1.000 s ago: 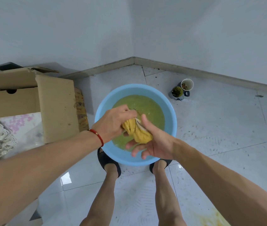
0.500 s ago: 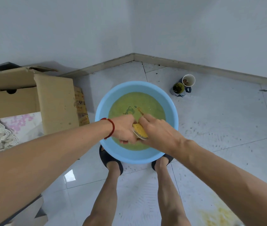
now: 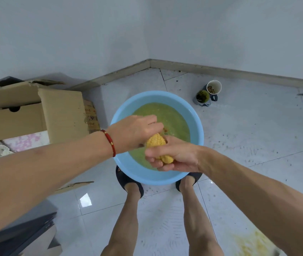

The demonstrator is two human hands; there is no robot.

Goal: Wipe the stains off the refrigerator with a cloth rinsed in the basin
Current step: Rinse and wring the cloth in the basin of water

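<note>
A: Where's the cloth (image 3: 156, 143) sitting?
B: Bunched into a nubbly yellow wad, both hands gripping it together over the basin (image 3: 196, 119); the left hand (image 3: 136, 132) is clutching its far end, the right hand (image 3: 173, 156) its near end

A: Which way is it running?
B: Away from the person. Round blue plastic rim is ringing murky green water (image 3: 167, 119), bare glossy tile (image 3: 258, 135) lying right of the right hand, a cardboard box (image 3: 54, 111) crowding left

Left arm: bare forearm reaching in from the left, a red cord bracelet (image 3: 109, 142) on the wrist. Left hand (image 3: 135, 131): back up, fingers curled downward, gripping. Right arm: bare forearm reaching in from the lower right. Right hand (image 3: 174, 157): turned on its side, fingers (image 3: 153, 154) curled, gripping. Hands touching. Bare legs below, feet in dark slippers (image 3: 121, 177).
</note>
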